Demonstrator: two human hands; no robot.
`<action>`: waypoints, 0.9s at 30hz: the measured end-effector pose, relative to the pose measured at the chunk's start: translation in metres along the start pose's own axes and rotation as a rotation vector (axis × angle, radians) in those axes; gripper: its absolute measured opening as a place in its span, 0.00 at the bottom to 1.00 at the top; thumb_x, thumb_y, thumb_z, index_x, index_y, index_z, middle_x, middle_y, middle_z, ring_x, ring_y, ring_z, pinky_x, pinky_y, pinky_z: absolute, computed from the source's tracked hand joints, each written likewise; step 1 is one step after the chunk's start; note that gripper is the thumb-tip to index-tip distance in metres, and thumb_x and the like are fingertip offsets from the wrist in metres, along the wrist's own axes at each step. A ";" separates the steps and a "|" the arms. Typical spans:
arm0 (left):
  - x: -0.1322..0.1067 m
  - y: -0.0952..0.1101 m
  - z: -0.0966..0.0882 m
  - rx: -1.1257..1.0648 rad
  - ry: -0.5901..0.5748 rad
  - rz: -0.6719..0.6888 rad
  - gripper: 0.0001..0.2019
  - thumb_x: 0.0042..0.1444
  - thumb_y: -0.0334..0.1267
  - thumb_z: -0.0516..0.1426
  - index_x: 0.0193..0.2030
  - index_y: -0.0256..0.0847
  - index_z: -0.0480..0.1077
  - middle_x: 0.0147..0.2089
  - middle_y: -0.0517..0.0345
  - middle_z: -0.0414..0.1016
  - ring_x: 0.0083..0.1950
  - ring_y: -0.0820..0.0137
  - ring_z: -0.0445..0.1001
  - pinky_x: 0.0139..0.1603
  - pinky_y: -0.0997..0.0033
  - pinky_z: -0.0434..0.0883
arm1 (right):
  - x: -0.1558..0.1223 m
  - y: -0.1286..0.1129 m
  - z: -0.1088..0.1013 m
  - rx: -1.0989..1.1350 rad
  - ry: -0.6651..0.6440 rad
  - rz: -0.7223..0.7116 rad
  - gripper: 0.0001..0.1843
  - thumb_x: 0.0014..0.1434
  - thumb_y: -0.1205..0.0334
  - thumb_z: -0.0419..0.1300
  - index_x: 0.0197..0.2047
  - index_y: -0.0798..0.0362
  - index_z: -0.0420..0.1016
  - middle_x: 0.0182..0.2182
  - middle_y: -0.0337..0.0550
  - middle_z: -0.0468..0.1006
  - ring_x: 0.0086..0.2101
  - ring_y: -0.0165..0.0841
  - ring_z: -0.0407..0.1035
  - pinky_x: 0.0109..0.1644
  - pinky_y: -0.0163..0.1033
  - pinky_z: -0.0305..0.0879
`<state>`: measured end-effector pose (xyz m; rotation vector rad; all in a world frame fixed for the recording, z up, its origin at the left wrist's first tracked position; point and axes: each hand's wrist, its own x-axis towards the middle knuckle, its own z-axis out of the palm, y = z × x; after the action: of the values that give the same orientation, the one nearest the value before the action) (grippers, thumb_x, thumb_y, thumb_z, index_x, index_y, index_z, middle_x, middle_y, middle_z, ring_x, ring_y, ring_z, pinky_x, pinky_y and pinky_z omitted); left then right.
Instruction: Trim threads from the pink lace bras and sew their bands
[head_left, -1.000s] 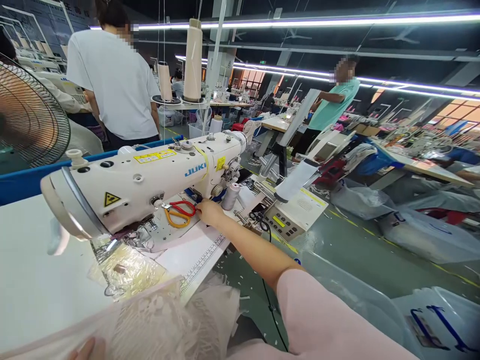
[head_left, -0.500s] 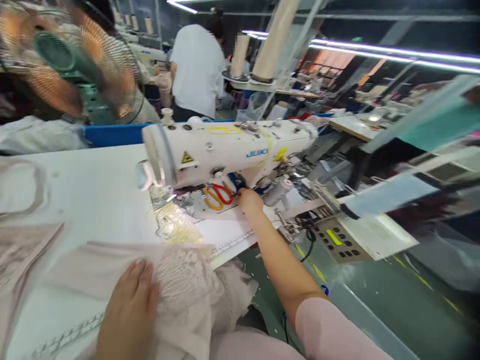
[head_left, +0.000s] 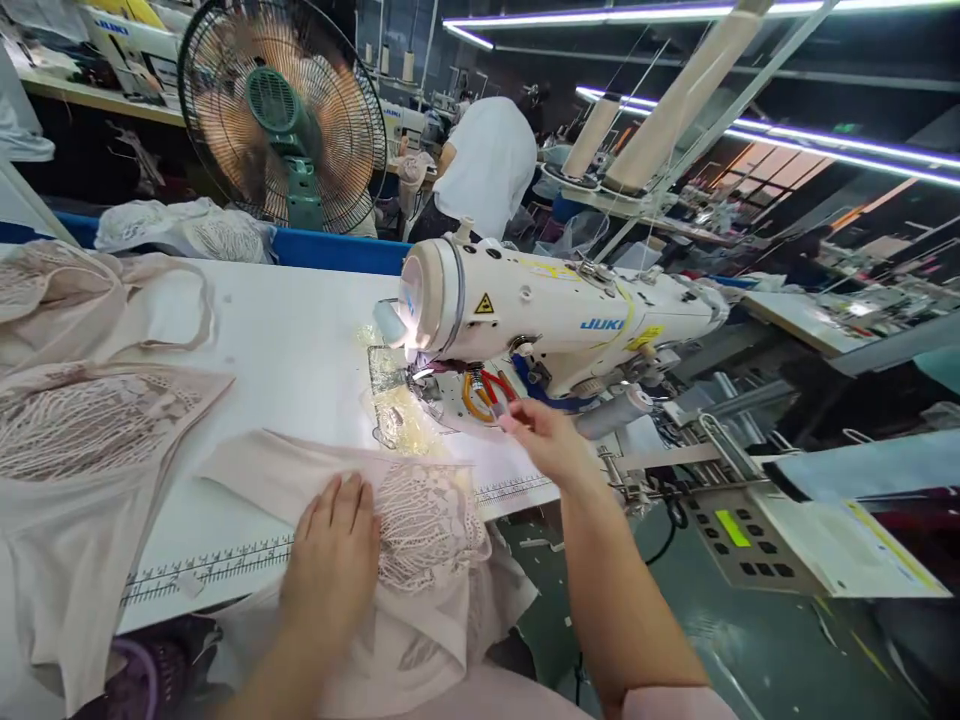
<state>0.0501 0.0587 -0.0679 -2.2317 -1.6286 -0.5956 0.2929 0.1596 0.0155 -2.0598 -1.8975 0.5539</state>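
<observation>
My left hand (head_left: pixel 334 550) lies flat, fingers stretched, on a pale pink lace garment (head_left: pixel 427 510) at the front edge of the sewing table. Part of the garment hangs over that edge. My right hand (head_left: pixel 551 440) is raised beside the sewing machine (head_left: pixel 540 300), thumb and fingers pinching a small whitish tag-like piece (head_left: pixel 500 409). Just behind it, scissors with red and orange handles (head_left: pixel 491 388) rest on the machine bed, partly hidden. The needle area (head_left: pixel 421 372) is lit and lies left of my right hand.
More pale pink lace garments (head_left: pixel 82 430) lie on the left of the table. A grey thread cone (head_left: pixel 615 412) stands right of my right hand, near a control box (head_left: pixel 739 540). Behind the table are a large fan (head_left: pixel 281 120) and a person in a white top (head_left: pixel 491 150).
My right hand has drawn back from under the machine arm and now shows a small whitish piece in its fingertips. My left hand stays on the garment. The view has swung left.
</observation>
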 end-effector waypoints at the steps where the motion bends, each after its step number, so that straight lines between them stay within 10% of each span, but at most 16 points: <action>1: 0.001 0.002 -0.001 0.003 -0.012 -0.002 0.15 0.58 0.32 0.51 0.48 0.27 0.72 0.50 0.42 0.75 0.52 0.52 0.70 0.49 0.53 0.69 | -0.010 -0.017 0.011 0.039 -0.047 -0.074 0.09 0.61 0.59 0.51 0.38 0.53 0.70 0.35 0.39 0.76 0.35 0.29 0.70 0.38 0.31 0.64; 5: 0.002 0.001 -0.014 0.019 -0.118 -0.026 0.16 0.58 0.33 0.51 0.51 0.33 0.71 0.52 0.48 0.75 0.52 0.54 0.71 0.45 0.55 0.69 | -0.030 -0.075 0.066 0.338 -0.362 -0.493 0.09 0.61 0.61 0.50 0.31 0.53 0.65 0.32 0.39 0.75 0.33 0.30 0.67 0.37 0.34 0.63; 9: -0.001 -0.023 -0.034 0.091 -0.247 -0.099 0.19 0.61 0.40 0.49 0.53 0.34 0.69 0.54 0.42 0.73 0.44 0.54 0.74 0.36 0.54 0.69 | -0.028 -0.090 0.094 0.345 -0.382 -0.508 0.10 0.61 0.63 0.49 0.28 0.53 0.60 0.33 0.42 0.75 0.34 0.31 0.66 0.37 0.36 0.62; 19: 0.012 -0.084 -0.028 0.158 -0.262 -0.049 0.16 0.62 0.38 0.48 0.44 0.34 0.74 0.25 0.51 0.73 0.31 0.57 0.73 0.29 0.58 0.68 | -0.043 -0.093 0.087 0.236 -0.476 -0.533 0.08 0.61 0.67 0.49 0.39 0.54 0.69 0.45 0.48 0.75 0.41 0.34 0.69 0.45 0.39 0.63; 27: 0.000 -0.117 0.005 0.067 -0.123 0.037 0.19 0.58 0.40 0.52 0.49 0.26 0.69 0.56 0.32 0.68 0.58 0.52 0.66 0.55 0.57 0.67 | -0.025 -0.114 0.075 0.011 -0.471 -0.554 0.07 0.58 0.68 0.52 0.28 0.54 0.66 0.27 0.39 0.72 0.28 0.29 0.64 0.30 0.32 0.58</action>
<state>-0.0605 0.0966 -0.0710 -2.2848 -1.6356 -0.3954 0.1557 0.1418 0.0036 -1.3632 -2.5776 0.9474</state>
